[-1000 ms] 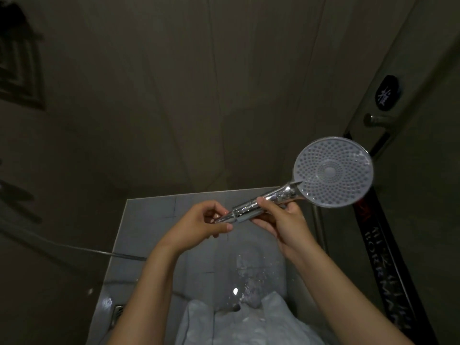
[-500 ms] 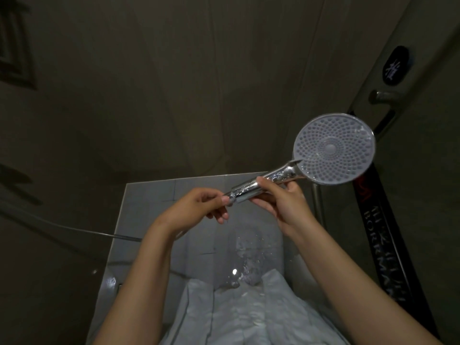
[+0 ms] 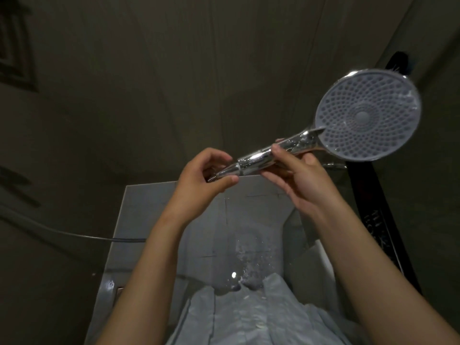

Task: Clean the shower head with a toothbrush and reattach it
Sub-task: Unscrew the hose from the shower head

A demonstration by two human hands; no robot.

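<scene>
The shower head is up in the air, held in both hands, not on a holder. It is wet and shiny, so it may be slippery. It is hard and looks light. The handle is the best place to hold. The right hand wraps around the handle. The left hand pinches the end of the hose.

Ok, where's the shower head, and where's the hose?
shower head (image 3: 368, 115): head view, on its round spray face.
hose (image 3: 87, 237): head view, on its thin grey run at the left.
</scene>
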